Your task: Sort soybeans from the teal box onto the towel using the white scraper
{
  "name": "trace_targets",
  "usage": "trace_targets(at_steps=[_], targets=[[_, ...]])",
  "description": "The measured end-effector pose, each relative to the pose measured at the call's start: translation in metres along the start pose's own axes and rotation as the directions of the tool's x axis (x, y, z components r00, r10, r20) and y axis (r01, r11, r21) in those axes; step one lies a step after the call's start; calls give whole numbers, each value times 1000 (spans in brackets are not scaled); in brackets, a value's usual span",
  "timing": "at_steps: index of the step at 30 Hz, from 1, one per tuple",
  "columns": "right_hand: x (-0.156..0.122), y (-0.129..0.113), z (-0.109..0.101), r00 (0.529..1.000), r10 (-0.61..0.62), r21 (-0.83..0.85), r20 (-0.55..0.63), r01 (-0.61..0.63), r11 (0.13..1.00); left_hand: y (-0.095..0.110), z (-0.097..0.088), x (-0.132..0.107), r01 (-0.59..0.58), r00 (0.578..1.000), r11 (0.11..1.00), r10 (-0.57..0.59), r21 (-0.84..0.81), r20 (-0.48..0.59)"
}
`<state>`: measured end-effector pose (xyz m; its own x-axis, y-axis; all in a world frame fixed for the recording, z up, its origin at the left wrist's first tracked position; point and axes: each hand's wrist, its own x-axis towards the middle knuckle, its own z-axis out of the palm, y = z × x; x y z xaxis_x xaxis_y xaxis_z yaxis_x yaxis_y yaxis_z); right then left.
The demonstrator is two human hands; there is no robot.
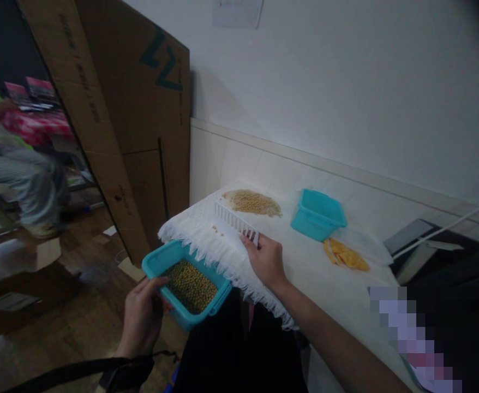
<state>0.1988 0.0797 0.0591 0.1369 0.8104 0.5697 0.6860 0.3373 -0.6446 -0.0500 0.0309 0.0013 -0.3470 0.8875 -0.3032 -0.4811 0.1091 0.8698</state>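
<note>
My left hand (143,308) grips the near-left rim of a teal plastic container (182,316), thumb over the edge. Greenish-yellow beans (190,286) lie inside it, and it hangs in the air against the table's fringed edge. In my right hand (266,259) is a white slotted plastic strip (235,221), pinched at its right end and held over the white cloth (210,251). Beyond the strip, pale beans (251,202) lie spread in a loose pile. A few stray beans (217,231) sit on the cloth between strip and container.
A second teal container (318,218) stands at the back right, beside a crumpled yellow cloth-like item (346,255) and a clear lid. A tall cardboard box (141,109) rises at the left of the table. Farther left, a person (30,174) sits. A white wall closes the back.
</note>
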Motion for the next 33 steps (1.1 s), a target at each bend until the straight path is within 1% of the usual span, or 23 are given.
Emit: trace_targets(at_steps=[5,9,12,14,17,19,21,24,27,29,32,33], targets=[[2,1,3,1000,-13,38,17,13,999,2,-2,7,-9,1000,1000,9,7,-14],[-2,-2,3,997,-50,82,55,46,996,3,1,7,-19,1000,999,20,25,-14],[-11,-9,2,991,-94,131,99,81,988,2,4,4,-45,999,998,46,40,-14],[-18,-14,1,986,-122,184,115,100,978,0,5,3,-41,999,999,42,34,-25],[-30,-20,-3,979,-143,265,146,100,959,-4,6,1,-58,998,998,59,35,-24],[-34,-22,-7,981,-111,297,158,60,953,-6,7,-1,-75,997,996,76,38,-24],[-32,-21,-13,988,-46,317,146,-2,949,-8,8,-4,-83,996,996,84,39,-21],[-17,-12,-23,993,56,338,108,-90,937,-10,12,-8,-91,995,995,92,35,-23],[7,7,-33,988,140,347,59,-152,925,-11,14,-12,-98,994,995,99,33,-36],[20,24,-36,978,206,394,23,-198,898,-12,15,-14,-104,993,994,106,34,-47],[31,50,-38,941,337,470,-10,-293,833,-13,15,-16,-111,992,993,113,36,-62],[32,57,-38,932,361,493,-12,-309,814,-14,15,-17,-111,991,993,114,39,-65]])
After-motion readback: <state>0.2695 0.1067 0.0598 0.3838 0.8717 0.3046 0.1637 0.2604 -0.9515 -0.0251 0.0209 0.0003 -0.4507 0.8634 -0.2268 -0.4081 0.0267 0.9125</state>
